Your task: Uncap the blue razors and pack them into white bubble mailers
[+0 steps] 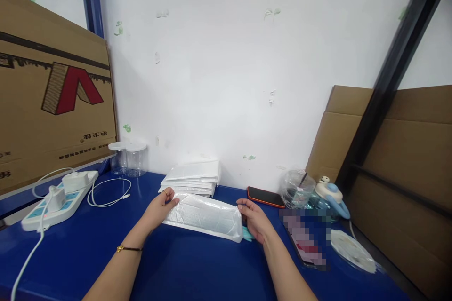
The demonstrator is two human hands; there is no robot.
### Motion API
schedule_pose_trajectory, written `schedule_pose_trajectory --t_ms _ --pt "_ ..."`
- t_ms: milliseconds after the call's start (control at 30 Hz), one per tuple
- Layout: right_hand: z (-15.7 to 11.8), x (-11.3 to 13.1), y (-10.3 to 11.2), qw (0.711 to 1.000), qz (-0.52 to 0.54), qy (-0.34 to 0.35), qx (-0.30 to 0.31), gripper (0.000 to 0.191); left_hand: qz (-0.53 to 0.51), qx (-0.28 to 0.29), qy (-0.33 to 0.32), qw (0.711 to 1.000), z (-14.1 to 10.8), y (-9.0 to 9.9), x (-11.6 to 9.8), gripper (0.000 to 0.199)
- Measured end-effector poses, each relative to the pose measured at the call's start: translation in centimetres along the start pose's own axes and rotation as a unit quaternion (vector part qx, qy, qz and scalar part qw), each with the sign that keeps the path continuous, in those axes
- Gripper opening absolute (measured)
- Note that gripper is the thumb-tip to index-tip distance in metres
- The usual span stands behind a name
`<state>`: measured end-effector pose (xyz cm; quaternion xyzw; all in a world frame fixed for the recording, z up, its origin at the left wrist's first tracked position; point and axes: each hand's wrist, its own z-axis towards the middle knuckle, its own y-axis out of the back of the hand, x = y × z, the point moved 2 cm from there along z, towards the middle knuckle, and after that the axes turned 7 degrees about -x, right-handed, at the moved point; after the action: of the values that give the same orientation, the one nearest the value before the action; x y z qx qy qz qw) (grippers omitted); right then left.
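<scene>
Between my two hands is a flat white padded packet [208, 216], long and narrow, with a creased, slightly silvery surface. It is tilted a little down to the right above the blue tabletop. My left hand [164, 204] pinches its upper left corner between thumb and fingers. At the right end, the thumb and fingers of my right hand [253, 218] close on the upper edge. A small teal item [247, 234] shows beside the packet's right end, partly hidden; its kind cannot be made out. Just behind lies a stack of similar white packets [192, 176].
On the left are a power strip [67, 204] with plugs, a white cable [109, 193] and clear lidded jars [136, 160]. To the right lie a dark phone [265, 196], a plastic-wrapped cup [297, 188], a blue-handled bottle [328, 197], a blurred-out phone [303, 240] and a white disc [353, 250].
</scene>
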<state>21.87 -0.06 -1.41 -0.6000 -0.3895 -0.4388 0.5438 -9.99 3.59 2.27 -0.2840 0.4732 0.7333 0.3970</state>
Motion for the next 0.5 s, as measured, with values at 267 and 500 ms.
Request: schedule_pose_trajectory --t_ms 267,500 --pt "0.4 0.2 1.1 0.995 -0.037 0.061 -0.064 0.032 0.009 -0.004 0.032 0.999 -0.3 -0.2 0.9 0.036" --pt "0.6 -0.2 1.6 0.971 -0.198 0.118 -0.065 0.021 0.035 -0.023 0.038 0.998 0.5 0.5 -0.1 0.036"
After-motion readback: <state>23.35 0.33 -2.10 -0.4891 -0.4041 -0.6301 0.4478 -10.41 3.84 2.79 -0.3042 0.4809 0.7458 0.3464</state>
